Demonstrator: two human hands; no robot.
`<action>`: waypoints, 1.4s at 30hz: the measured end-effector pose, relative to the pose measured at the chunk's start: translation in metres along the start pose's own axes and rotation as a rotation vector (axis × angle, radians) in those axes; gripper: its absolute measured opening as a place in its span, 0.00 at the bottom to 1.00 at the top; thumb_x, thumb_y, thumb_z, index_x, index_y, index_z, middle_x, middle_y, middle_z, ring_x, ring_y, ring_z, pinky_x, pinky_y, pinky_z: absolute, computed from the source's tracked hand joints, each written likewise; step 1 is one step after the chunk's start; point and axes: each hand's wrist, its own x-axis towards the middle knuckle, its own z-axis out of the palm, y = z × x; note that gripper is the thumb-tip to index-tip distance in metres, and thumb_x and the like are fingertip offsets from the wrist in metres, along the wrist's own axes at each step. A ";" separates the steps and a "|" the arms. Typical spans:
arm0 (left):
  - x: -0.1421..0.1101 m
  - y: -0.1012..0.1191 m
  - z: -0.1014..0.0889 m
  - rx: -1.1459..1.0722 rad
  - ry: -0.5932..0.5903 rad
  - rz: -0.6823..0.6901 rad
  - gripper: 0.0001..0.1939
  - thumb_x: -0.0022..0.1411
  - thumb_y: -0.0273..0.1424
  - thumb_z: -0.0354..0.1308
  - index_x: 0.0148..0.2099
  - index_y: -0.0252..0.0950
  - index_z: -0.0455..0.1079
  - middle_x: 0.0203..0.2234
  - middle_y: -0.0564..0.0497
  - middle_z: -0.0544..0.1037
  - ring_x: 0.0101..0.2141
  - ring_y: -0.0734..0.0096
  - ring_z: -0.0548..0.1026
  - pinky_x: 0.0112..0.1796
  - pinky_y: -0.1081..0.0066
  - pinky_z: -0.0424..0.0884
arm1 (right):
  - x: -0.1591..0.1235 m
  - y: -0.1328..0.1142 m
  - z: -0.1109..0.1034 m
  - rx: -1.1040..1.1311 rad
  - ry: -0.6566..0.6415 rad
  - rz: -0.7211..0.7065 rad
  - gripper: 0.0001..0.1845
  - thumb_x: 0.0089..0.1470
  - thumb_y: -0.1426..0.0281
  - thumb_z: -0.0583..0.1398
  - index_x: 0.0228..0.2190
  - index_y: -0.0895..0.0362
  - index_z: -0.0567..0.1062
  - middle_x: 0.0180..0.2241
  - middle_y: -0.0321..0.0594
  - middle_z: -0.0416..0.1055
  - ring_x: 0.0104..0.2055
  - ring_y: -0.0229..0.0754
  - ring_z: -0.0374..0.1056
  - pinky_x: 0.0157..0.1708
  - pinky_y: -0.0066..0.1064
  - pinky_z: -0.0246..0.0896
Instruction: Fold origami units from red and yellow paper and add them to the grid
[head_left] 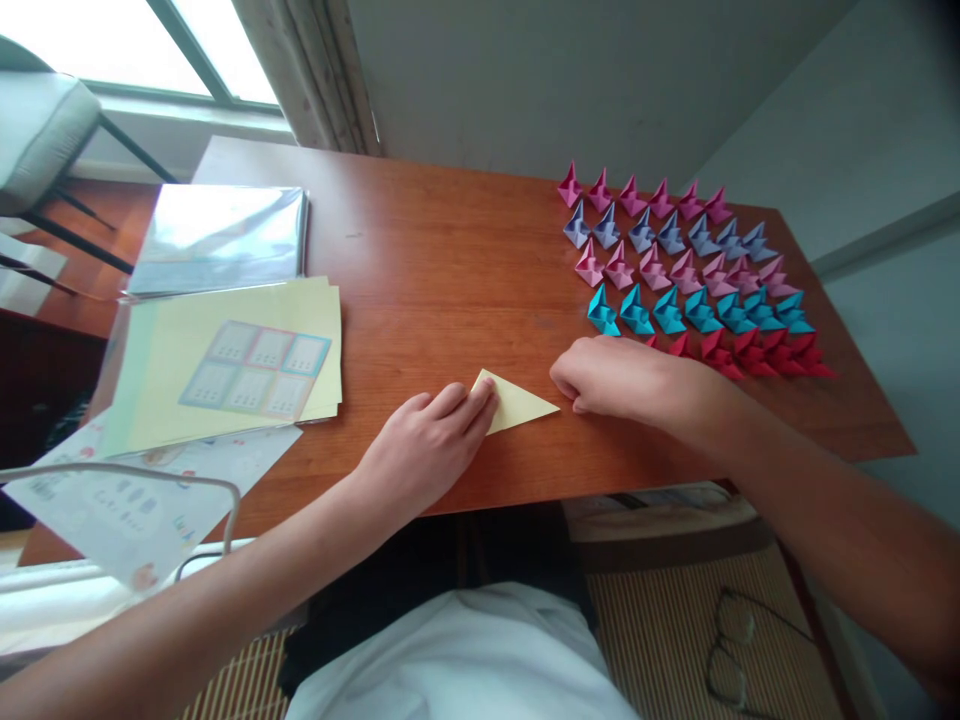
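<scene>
A pale yellow paper folded into a triangle (520,402) lies flat on the wooden table (442,260). My left hand (424,445) lies over its left corner, fingers stretched flat and pressing down. My right hand (619,378) rests beside the triangle's right tip, its fingers curled against the table; I cannot tell whether it touches the paper. Several folded paper shapes (690,275) in pink, purple, blue and red stand in neat rows at the right of the table, just beyond my right hand.
A stack of yellow sheets with a printed instruction card (251,368) sits at the left, with a clear plastic sleeve (221,238) behind it and printed papers (142,500) in front. A chair (37,130) stands far left. Glasses (731,650) lie on a mat below.
</scene>
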 end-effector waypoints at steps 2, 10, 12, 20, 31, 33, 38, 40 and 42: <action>0.001 0.000 -0.001 -0.013 -0.014 -0.016 0.23 0.68 0.19 0.48 0.63 0.29 0.68 0.63 0.43 0.70 0.46 0.61 0.74 0.34 0.64 0.74 | -0.008 -0.004 0.004 0.049 0.072 -0.039 0.11 0.50 0.79 0.64 0.21 0.53 0.78 0.24 0.41 0.78 0.24 0.42 0.72 0.23 0.31 0.52; 0.006 0.008 -0.007 -0.308 -0.015 -0.220 0.20 0.68 0.24 0.52 0.60 0.34 0.69 0.61 0.45 0.73 0.46 0.60 0.73 0.45 0.62 0.75 | -0.019 -0.031 0.047 0.329 0.366 0.097 0.06 0.56 0.67 0.65 0.35 0.55 0.74 0.32 0.39 0.77 0.33 0.44 0.72 0.28 0.32 0.55; 0.006 0.010 -0.005 -0.399 0.052 -0.282 0.18 0.69 0.26 0.52 0.59 0.35 0.69 0.60 0.44 0.74 0.48 0.59 0.73 0.48 0.60 0.75 | -0.020 -0.032 0.056 0.412 0.425 0.047 0.04 0.57 0.70 0.64 0.31 0.55 0.74 0.32 0.38 0.76 0.35 0.43 0.72 0.32 0.31 0.59; 0.008 0.010 -0.008 -0.505 0.100 -0.403 0.30 0.66 0.36 0.60 0.67 0.36 0.60 0.65 0.38 0.65 0.58 0.50 0.71 0.54 0.52 0.73 | -0.031 -0.043 0.051 0.746 0.671 0.000 0.06 0.61 0.73 0.59 0.35 0.53 0.77 0.34 0.37 0.79 0.35 0.41 0.74 0.33 0.30 0.64; 0.008 0.005 -0.015 -1.272 0.175 -0.550 0.28 0.65 0.34 0.61 0.66 0.37 0.62 0.61 0.40 0.71 0.57 0.58 0.74 0.51 0.61 0.78 | -0.028 -0.055 0.052 1.224 0.819 -0.055 0.17 0.59 0.66 0.64 0.50 0.53 0.75 0.39 0.38 0.77 0.40 0.41 0.74 0.38 0.30 0.71; 0.008 0.004 -0.015 -1.545 0.142 -0.582 0.30 0.65 0.34 0.61 0.66 0.35 0.61 0.59 0.38 0.73 0.54 0.57 0.77 0.49 0.61 0.79 | -0.027 -0.055 0.059 1.296 0.801 -0.046 0.18 0.59 0.63 0.65 0.50 0.53 0.74 0.40 0.40 0.77 0.42 0.42 0.74 0.39 0.31 0.72; 0.013 0.006 -0.017 -1.901 0.070 -0.542 0.28 0.65 0.32 0.63 0.65 0.35 0.63 0.59 0.40 0.74 0.55 0.56 0.76 0.55 0.59 0.74 | -0.026 -0.059 0.069 1.346 0.766 -0.077 0.18 0.58 0.62 0.65 0.48 0.53 0.75 0.46 0.42 0.75 0.45 0.43 0.73 0.41 0.33 0.72; 0.015 0.006 -0.018 -1.962 0.066 -0.523 0.27 0.65 0.33 0.64 0.64 0.35 0.64 0.60 0.41 0.73 0.56 0.55 0.75 0.56 0.60 0.73 | -0.027 -0.061 0.068 1.346 0.766 -0.077 0.17 0.58 0.63 0.65 0.48 0.53 0.75 0.47 0.41 0.75 0.45 0.43 0.72 0.42 0.33 0.72; 0.016 0.006 -0.018 -2.000 0.062 -0.526 0.27 0.65 0.33 0.64 0.63 0.35 0.65 0.60 0.41 0.73 0.57 0.53 0.74 0.56 0.60 0.72 | -0.027 -0.062 0.067 1.349 0.762 -0.071 0.16 0.59 0.63 0.64 0.48 0.52 0.75 0.47 0.41 0.75 0.45 0.43 0.72 0.43 0.33 0.71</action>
